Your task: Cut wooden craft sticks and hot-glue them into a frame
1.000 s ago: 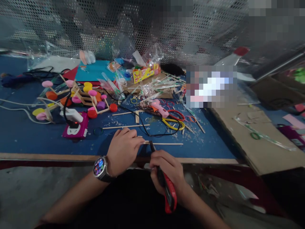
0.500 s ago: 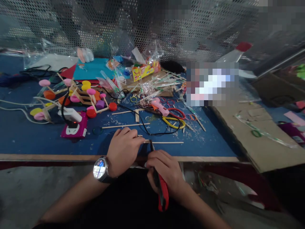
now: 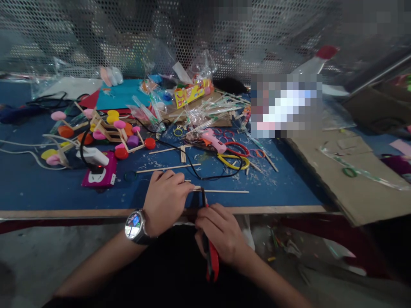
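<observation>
Thin wooden stick [image 3: 224, 191] lies flat near the front edge of the worktop [image 3: 48, 188]. Long axis runs left–right, parallel to that edge, free end pointing right.

Left hand [image 3: 167, 201]: grip pinched on the stick's left end, pressing it down.

Right hand [image 3: 220, 233]: grip clenched around red-handled cutter [image 3: 212, 263], blade up, meeting the stick crosswise.

Black cable [image 3: 218, 176] loops just behind the stick. Yellow scissors [image 3: 234, 161] and pink glue gun [image 3: 213, 141] farther back.
</observation>
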Tool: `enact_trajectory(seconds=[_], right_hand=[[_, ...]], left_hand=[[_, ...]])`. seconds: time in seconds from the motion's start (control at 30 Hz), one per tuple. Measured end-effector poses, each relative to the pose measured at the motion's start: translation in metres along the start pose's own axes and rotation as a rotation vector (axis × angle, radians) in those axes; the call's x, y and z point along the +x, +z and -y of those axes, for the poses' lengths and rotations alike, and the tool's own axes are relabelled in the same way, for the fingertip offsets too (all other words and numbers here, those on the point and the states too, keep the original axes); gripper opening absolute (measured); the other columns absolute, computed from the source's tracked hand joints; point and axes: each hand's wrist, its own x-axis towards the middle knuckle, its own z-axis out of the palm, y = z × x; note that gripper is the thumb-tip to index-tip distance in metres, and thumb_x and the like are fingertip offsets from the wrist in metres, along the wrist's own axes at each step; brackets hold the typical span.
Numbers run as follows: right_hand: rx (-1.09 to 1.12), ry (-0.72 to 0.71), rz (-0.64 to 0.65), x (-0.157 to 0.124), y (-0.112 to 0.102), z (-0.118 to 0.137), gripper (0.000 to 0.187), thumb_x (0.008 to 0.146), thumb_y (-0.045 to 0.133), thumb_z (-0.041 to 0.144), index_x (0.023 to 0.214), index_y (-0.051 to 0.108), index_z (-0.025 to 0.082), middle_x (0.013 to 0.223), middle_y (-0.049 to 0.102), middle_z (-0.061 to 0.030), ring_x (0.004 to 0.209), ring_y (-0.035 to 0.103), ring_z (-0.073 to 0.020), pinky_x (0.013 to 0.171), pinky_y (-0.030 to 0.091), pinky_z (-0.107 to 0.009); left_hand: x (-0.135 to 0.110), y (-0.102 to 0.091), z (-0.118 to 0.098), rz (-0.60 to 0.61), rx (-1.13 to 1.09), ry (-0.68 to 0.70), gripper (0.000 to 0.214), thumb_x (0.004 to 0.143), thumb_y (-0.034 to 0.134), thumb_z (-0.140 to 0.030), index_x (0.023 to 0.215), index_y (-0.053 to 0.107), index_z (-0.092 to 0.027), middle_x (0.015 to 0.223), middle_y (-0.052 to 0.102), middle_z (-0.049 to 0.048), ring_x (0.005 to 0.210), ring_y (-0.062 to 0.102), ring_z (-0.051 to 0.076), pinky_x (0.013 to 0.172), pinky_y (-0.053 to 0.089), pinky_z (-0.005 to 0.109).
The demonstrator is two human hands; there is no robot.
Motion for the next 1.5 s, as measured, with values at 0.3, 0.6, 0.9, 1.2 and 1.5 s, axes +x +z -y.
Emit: enact_trajectory(seconds=[0.3, 0.6, 0.9, 1.2, 1.5], right_hand=[[0.059, 0.011, -0.052, 0.000, 0.004, -0.003, 0.021, 0.085, 0.048, 0.002, 0.075, 0.057, 0.019, 0.072, 0.060, -0.0056, 0.067, 0.047, -0.0181, 0.061, 0.042, -0.032], [0.072, 0.003, -0.014, 0.004, -0.001, -0.008, 0.023, 0.087, 0.047, 0.002, 0.075, 0.056, 0.019, 0.071, 0.061, -0.0054, 0.066, 0.049, -0.0185, 0.061, 0.043, -0.032], [0.110, 0.013, -0.008, 0.008, -0.002, -0.008, 0.024, 0.087, 0.048, 0.000, 0.073, 0.055, 0.018, 0.069, 0.059, -0.0050, 0.066, 0.048, -0.0172, 0.063, 0.045, -0.031], [0.098, 0.027, -0.019, 0.009, 0.003, -0.010, 0.023, 0.088, 0.048, 0.004, 0.072, 0.054, 0.020, 0.070, 0.058, -0.0039, 0.066, 0.050, -0.0178, 0.064, 0.045, -0.032], [0.037, -0.029, -0.054, -0.002, 0.008, -0.010, 0.023, 0.088, 0.049, 0.006, 0.070, 0.055, 0.020, 0.069, 0.060, -0.0049, 0.064, 0.047, -0.0178, 0.061, 0.042, -0.033]], left_hand=[[0.002, -0.001, 0.003, 0.047, -0.084, -0.018, 0.020, 0.098, 0.056, -0.022, 0.093, 0.076, -0.022, 0.083, 0.063, 0.0027, 0.085, 0.056, 0.023, 0.079, 0.045, 0.040], [-0.011, 0.005, -0.013, -0.033, -0.069, 0.091, 0.029, 0.098, 0.051, -0.019, 0.120, 0.069, -0.012, 0.120, 0.072, 0.0120, 0.116, 0.062, 0.028, 0.096, 0.053, 0.045], [-0.034, 0.018, -0.012, 0.118, 0.200, 0.253, 0.059, 0.095, 0.046, -0.023, 0.147, 0.043, 0.005, 0.155, 0.046, 0.0249, 0.145, 0.044, 0.037, 0.118, 0.041, 0.050], [-0.030, 0.027, -0.015, 0.018, 0.326, 0.250, 0.049, 0.096, 0.035, -0.005, 0.142, 0.049, 0.004, 0.148, 0.054, 0.0234, 0.138, 0.053, 0.033, 0.112, 0.050, 0.046], [-0.028, 0.027, -0.017, 0.033, 0.345, 0.272, 0.048, 0.097, 0.037, -0.007, 0.141, 0.052, 0.005, 0.147, 0.054, 0.0257, 0.137, 0.054, 0.035, 0.110, 0.052, 0.047]])
